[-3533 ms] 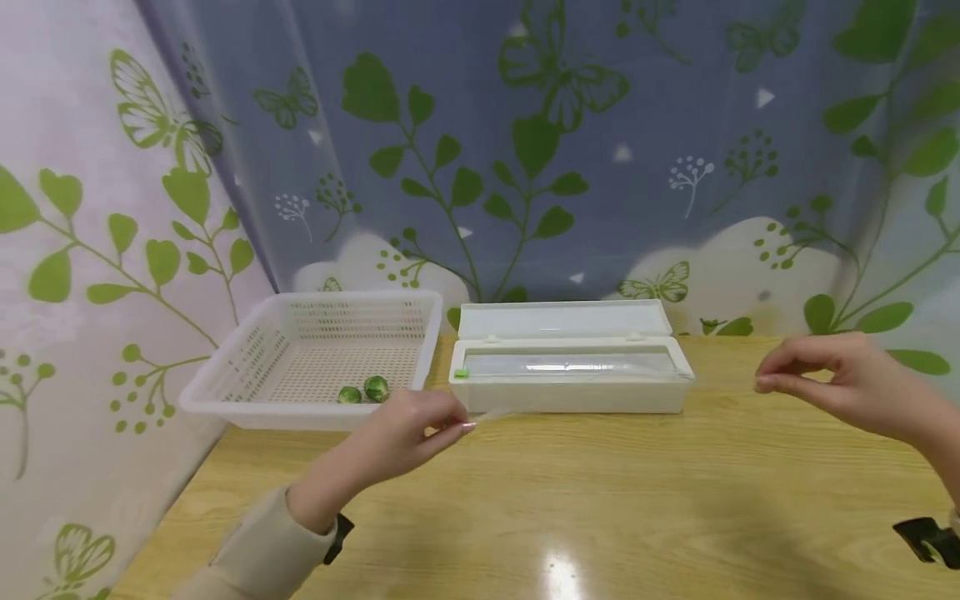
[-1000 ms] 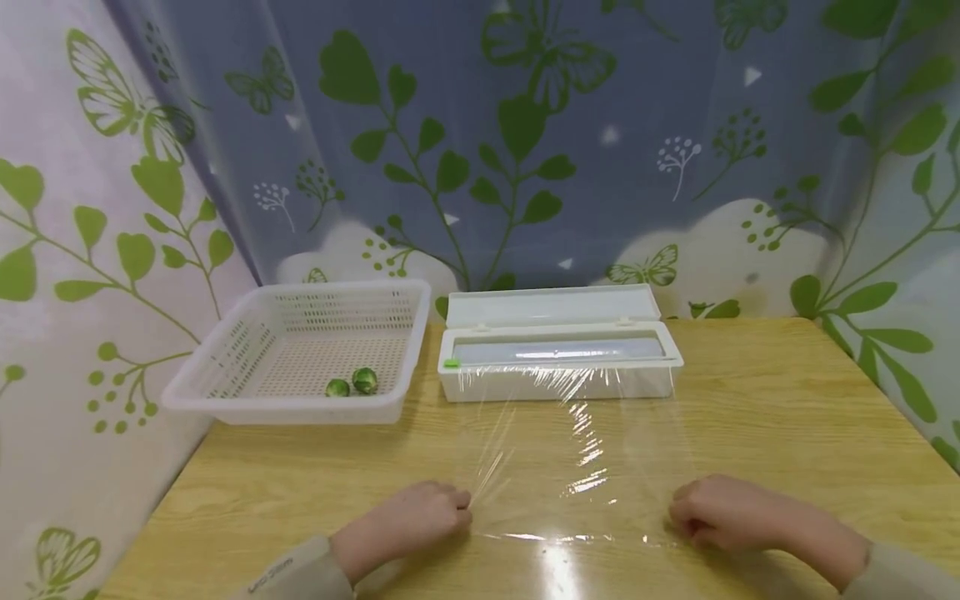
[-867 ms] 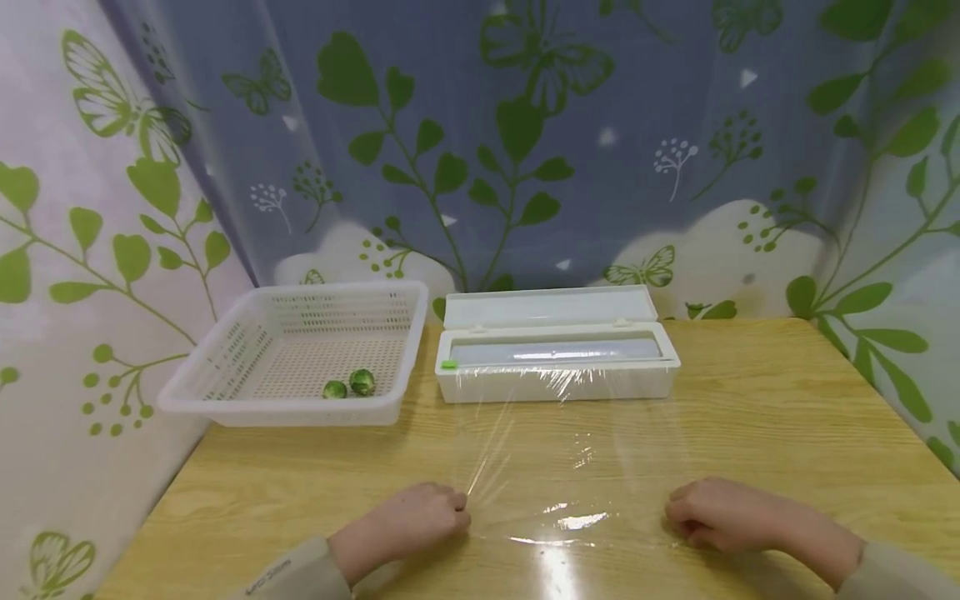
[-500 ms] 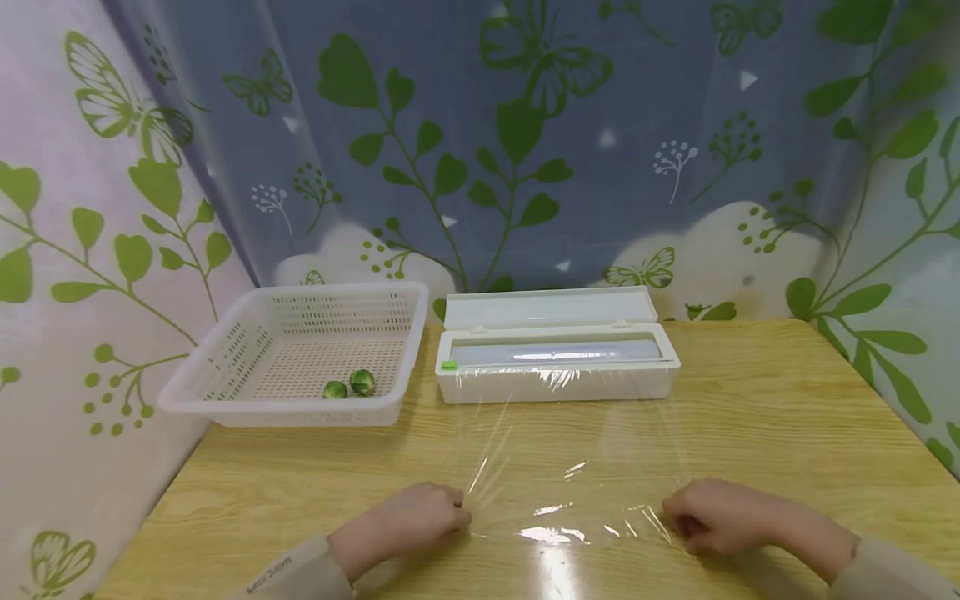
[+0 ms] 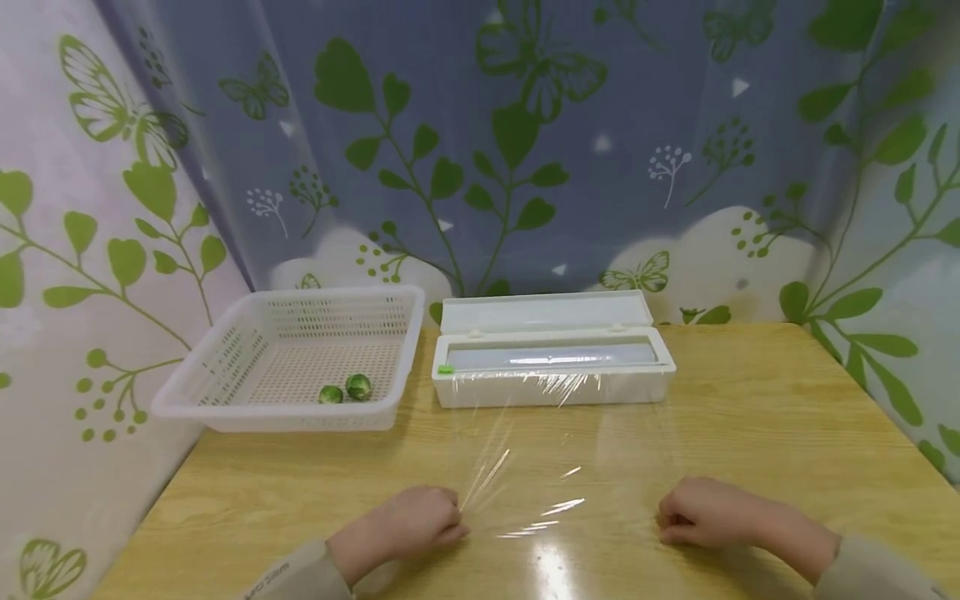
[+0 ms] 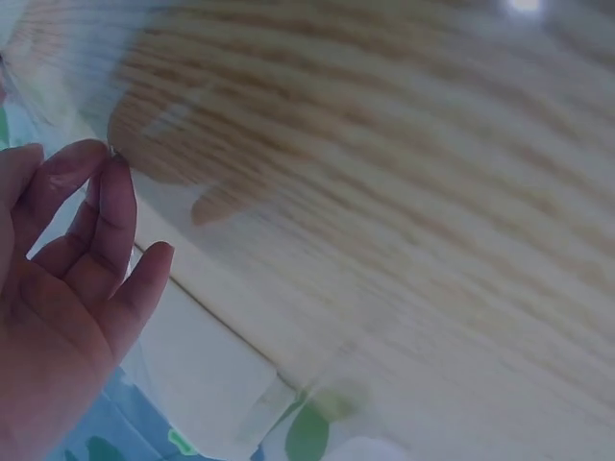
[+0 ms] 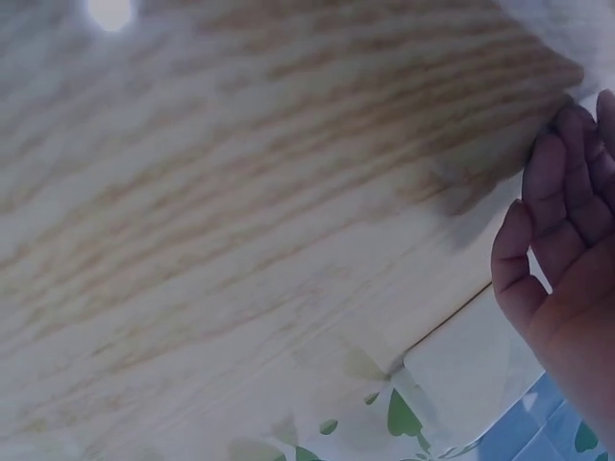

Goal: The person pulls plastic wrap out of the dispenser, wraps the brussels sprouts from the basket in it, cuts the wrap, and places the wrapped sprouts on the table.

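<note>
Head view first: there's a sheet of clear plastic film stretched over the wooden table, running from a white box toward the person. Left hand pinches the near left corner, right hand has the near right corner, both with fingers curled in, well apart. The lid stands open at the back, the roll sits inside, and there's a small green tab on the front left of the rim. Creases fan out from the left hand, so I'd say tension is uneven; pull harder on that side and it could tear at the corner or skew off the roll. The box looks light to me, so a hard tug might slide it too. Off to the left, a white basket holds two Brussels sprouts.

Left wrist view: thumb and fingertips meet in a tight pinch, the other fingers looser. My worry is such a small grip on thin film: one slip and that corner could cling to itself.

Right wrist view: fingers bunch together at the edge of frame, thumb mostly cut off, so I can't tell how firm that pinch is.
</note>
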`<action>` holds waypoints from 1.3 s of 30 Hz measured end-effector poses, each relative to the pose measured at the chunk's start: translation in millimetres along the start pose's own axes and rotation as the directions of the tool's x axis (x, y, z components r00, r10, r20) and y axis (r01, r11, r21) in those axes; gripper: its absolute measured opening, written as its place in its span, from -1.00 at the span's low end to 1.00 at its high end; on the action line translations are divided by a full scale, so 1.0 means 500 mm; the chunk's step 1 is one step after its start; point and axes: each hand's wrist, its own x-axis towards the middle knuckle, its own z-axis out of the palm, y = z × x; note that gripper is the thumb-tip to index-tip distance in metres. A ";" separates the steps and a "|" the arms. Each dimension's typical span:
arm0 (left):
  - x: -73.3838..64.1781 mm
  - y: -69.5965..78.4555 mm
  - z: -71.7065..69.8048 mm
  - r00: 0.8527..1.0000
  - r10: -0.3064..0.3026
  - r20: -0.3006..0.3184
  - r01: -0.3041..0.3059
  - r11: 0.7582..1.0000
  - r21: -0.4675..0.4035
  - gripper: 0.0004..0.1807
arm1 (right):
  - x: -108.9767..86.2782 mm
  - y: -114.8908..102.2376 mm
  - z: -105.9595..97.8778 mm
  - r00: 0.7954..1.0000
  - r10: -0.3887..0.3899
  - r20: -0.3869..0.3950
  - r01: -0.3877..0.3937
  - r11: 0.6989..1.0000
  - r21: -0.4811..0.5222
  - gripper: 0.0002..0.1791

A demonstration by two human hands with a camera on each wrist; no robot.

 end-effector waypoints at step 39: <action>-0.007 -0.013 0.016 0.993 -0.089 0.082 0.100 0.985 -0.141 -0.78 | 0.005 -0.032 0.020 0.989 0.131 -0.063 -0.134 0.990 -0.047 -0.74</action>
